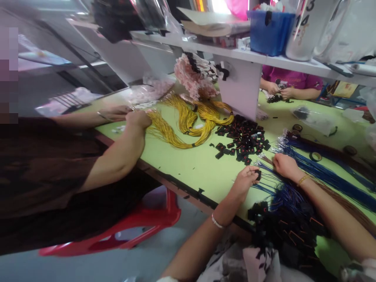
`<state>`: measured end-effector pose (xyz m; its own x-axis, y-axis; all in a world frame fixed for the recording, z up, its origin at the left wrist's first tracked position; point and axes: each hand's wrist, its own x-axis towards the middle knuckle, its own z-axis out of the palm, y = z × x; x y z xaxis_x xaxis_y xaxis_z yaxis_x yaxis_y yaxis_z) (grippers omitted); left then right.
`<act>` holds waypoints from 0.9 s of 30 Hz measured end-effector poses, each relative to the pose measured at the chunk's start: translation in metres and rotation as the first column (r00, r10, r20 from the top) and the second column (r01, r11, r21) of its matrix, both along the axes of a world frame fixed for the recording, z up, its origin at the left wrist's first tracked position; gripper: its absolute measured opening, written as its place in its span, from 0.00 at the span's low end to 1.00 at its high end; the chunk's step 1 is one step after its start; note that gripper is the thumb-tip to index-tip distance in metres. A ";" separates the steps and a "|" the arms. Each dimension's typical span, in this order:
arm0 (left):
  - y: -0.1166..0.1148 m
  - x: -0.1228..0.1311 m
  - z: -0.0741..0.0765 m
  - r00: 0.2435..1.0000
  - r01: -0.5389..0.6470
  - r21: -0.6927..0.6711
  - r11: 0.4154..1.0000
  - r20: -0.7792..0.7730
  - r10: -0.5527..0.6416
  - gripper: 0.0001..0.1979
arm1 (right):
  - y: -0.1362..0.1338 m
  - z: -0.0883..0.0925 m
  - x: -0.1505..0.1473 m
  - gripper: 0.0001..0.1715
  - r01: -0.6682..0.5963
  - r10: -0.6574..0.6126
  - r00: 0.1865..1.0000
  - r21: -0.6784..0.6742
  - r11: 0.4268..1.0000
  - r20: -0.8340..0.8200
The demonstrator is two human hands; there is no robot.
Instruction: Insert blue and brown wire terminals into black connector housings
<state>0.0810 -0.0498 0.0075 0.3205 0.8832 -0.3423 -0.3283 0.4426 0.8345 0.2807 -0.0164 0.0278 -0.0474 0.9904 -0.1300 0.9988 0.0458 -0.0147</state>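
Note:
My left hand (244, 182) is closed in a pinch near the table's front edge, with a small black connector housing (258, 175) between thumb and fingers. To its right, my right hand (286, 166) is closed over the ends of the brown wires (266, 158). Whatever its fingertips grip is hidden. Blue wires (329, 168) with metal-tipped ends run beside it to the right. Below both hands lies a heap of black housings with wires attached (289, 231). Loose black housings (245, 137) are piled beyond my left hand.
Yellow wire bundles (188, 125) lie further left, where a co-worker's hands (136, 117) are at work. Another person's hands (280, 91) show across the table (176, 168). A shelf (229, 51) with a blue bin (270, 33) overhangs the back. Tape rolls (315, 156) sit right. A red stool (141, 219) stands below.

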 end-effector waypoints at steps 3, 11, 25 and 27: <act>0.000 0.003 0.001 1.000 -0.002 -0.009 1.000 0.012 0.002 0.15 | 0.000 0.003 0.001 0.13 0.027 -0.027 0.999 -0.002 1.000 0.028; 0.001 0.005 0.001 0.999 0.007 -0.024 1.000 0.033 -0.006 0.15 | 0.002 -0.001 0.008 0.14 0.002 -0.005 0.999 -0.046 0.999 -0.050; 0.004 0.012 -0.002 0.972 -0.081 -0.065 0.995 0.215 0.093 0.12 | 0.005 0.017 -0.015 0.08 -0.038 0.137 0.672 0.151 0.988 -0.728; 0.004 0.012 -0.003 0.960 -0.084 -0.075 0.994 0.260 0.101 0.12 | -0.001 0.018 -0.021 0.07 -0.053 0.131 0.612 0.124 0.991 -0.780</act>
